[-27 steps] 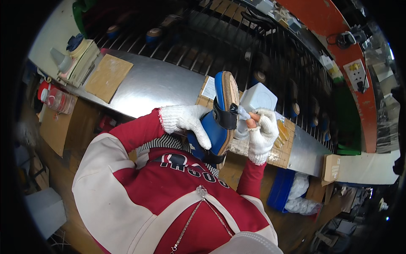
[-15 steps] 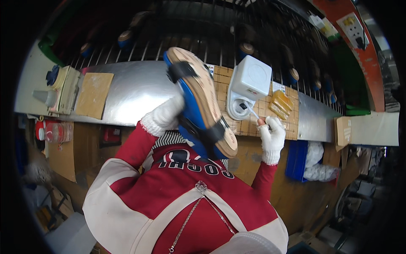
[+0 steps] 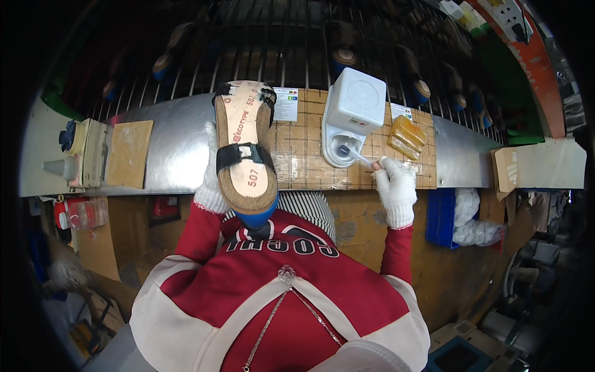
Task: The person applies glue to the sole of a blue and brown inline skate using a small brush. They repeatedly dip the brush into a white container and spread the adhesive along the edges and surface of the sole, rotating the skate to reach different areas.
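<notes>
My left hand [image 3: 212, 180], in a white knitted glove, grips a sandal [image 3: 248, 136] from its left side; most of the fingers are hidden. The sandal has a tan printed footbed, a cork edge and black straps, and sits on a blue shoe last [image 3: 255, 218]. Its footbed faces up, toe end away from me. My gloved right hand [image 3: 395, 189], with bare fingertips, pinches a thin white-handled brush [image 3: 363, 159]. The brush's far end reaches into the round cup of a white plastic dispenser [image 3: 356, 102]; its tip cannot be made out.
Amber-yellow blocks [image 3: 406, 137] lie right of the dispenser on a taped cardboard sheet [image 3: 304, 170]. A tan square sheet [image 3: 129, 154] rests on the metal bench at left. Behind are dark conveyor bars with several shoes on blue lasts. A blue bin [image 3: 441, 217] hangs below right.
The sandal has swung from a slant to nearly upright in view and moved left, its footbed turning up toward me. My right hand stays by the dispenser cup with the brush.
</notes>
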The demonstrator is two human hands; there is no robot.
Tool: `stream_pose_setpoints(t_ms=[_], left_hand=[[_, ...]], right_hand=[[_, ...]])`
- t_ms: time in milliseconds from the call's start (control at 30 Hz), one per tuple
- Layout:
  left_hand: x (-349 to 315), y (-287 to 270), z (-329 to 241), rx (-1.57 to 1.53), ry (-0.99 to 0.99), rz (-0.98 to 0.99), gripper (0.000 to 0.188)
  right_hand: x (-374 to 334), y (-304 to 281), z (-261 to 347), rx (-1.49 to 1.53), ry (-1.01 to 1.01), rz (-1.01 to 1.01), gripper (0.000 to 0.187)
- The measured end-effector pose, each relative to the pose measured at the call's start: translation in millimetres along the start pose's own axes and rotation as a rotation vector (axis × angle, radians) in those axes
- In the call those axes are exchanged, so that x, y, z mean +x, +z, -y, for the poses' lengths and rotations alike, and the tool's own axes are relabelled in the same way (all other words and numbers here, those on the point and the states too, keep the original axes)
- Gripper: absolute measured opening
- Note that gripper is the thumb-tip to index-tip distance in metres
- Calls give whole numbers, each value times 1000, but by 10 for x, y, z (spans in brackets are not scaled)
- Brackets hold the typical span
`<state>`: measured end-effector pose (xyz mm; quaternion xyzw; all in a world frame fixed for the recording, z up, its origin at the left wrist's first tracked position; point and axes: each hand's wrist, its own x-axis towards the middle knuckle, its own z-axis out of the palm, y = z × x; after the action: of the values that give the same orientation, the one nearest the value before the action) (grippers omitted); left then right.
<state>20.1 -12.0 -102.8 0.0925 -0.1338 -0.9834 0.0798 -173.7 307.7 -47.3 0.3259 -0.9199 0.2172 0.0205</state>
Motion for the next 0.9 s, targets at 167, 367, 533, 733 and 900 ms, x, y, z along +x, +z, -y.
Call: stream_pose_setpoints(t_ms=[167, 367, 533, 733, 900], left_hand=[[-21, 359, 46, 305, 12, -99, 95], [106, 460, 255, 703, 84, -200, 74], [185, 686, 258, 781, 130, 27, 82], [99, 755, 266, 764, 177, -9, 93], [10, 679, 227, 848, 172, -64, 97]], right_hand=[[-71, 49, -63, 492, 371, 174, 24], [71, -81, 323, 724, 253, 83, 13], [216, -237, 806, 366, -128, -327, 15], [307, -117, 1096, 519, -122, -292, 19], [449, -57, 1184, 524, -127, -307, 19]])
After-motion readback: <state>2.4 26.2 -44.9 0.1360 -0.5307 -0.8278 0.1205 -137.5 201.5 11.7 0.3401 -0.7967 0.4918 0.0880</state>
